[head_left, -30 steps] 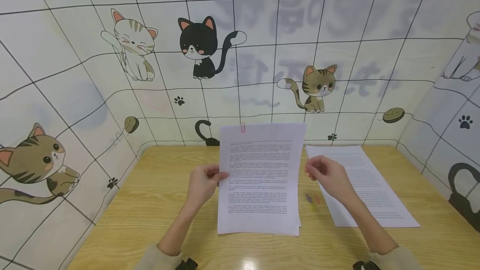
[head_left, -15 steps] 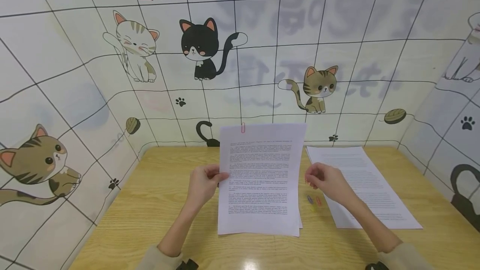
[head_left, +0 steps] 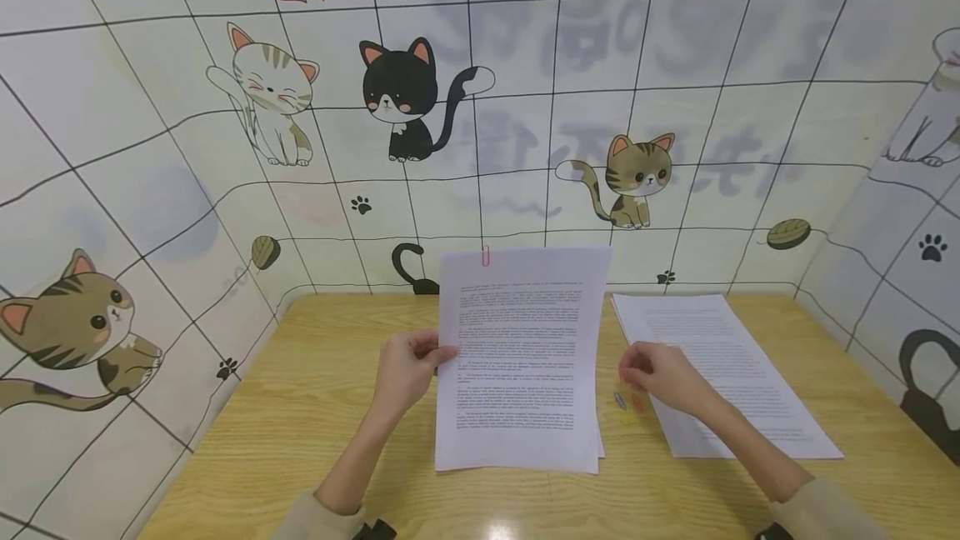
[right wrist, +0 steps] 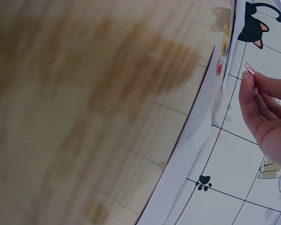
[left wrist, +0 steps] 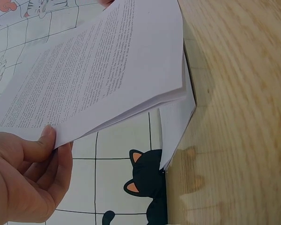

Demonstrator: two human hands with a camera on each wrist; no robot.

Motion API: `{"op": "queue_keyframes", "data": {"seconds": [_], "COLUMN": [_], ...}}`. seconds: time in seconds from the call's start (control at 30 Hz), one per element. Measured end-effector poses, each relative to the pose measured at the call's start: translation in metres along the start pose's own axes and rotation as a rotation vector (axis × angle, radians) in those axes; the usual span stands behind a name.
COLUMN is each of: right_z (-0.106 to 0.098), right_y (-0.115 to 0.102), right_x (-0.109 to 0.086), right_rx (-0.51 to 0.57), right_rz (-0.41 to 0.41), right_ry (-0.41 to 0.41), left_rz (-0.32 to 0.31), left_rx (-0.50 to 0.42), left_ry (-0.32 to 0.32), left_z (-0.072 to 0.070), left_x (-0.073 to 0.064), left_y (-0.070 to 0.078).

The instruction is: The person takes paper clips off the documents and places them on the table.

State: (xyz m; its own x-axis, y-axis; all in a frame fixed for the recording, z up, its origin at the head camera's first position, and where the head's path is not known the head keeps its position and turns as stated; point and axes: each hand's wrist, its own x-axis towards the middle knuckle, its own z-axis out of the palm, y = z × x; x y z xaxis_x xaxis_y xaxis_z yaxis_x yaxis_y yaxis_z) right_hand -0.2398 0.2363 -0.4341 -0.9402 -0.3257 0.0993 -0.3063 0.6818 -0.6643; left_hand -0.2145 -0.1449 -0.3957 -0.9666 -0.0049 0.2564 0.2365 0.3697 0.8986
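My left hand (head_left: 408, 369) pinches a stack of printed sheets (head_left: 521, 357) by its left edge, thumb on the front face. The stack stands upright above the table, and a pink paper clip (head_left: 486, 257) sits on its top edge left of the middle. In the left wrist view the sheets (left wrist: 84, 70) fan slightly apart at the lower edge. To the right of the stack, my right hand (head_left: 663, 373) pinches a small pink paper clip (right wrist: 249, 69) between thumb and index fingertip. Just below that hand lie a purple clip (head_left: 620, 401), a red clip (head_left: 637, 403) and a yellow clip (head_left: 627, 417).
A second pile of printed paper (head_left: 750, 407) lies flat on the wooden table (head_left: 300, 440) at the right, partly under my right forearm. Behind the table stands a wall (head_left: 517, 132) with a grid and cartoon cats.
My right hand has moved a little down and to the right, away from the stack and over the loose clips. My left hand and the stack have stayed nearly still.
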Motion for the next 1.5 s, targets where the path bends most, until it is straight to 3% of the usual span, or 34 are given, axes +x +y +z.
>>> {"op": "queue_keyframes", "data": {"seconds": [0.33, 0.63, 1.0, 1.27, 1.5], "right_z": [0.006, 0.005, 0.002, -0.005, -0.017], "right_y": [0.008, 0.015, 0.023, 0.016, -0.004], "right_x": [0.000, 0.002, 0.004, 0.005, 0.007], "right_rx": [0.050, 0.021, -0.122, -0.118, -0.098], "right_rz": [-0.002, -0.020, -0.064, -0.079, -0.101], "right_ry": [-0.107, -0.096, 0.007, 0.100, 0.207], "left_rz": [-0.008, -0.002, -0.016, -0.009, 0.001], "left_rx": [-0.002, -0.003, -0.004, -0.009, -0.001], "left_ry": [-0.005, -0.003, -0.004, -0.003, 0.003], "left_z": [0.000, 0.002, 0.003, 0.003, 0.003], "left_x": [-0.002, -0.002, -0.001, 0.000, 0.000], "left_y": [0.001, 0.001, 0.000, 0.001, 0.000]}}
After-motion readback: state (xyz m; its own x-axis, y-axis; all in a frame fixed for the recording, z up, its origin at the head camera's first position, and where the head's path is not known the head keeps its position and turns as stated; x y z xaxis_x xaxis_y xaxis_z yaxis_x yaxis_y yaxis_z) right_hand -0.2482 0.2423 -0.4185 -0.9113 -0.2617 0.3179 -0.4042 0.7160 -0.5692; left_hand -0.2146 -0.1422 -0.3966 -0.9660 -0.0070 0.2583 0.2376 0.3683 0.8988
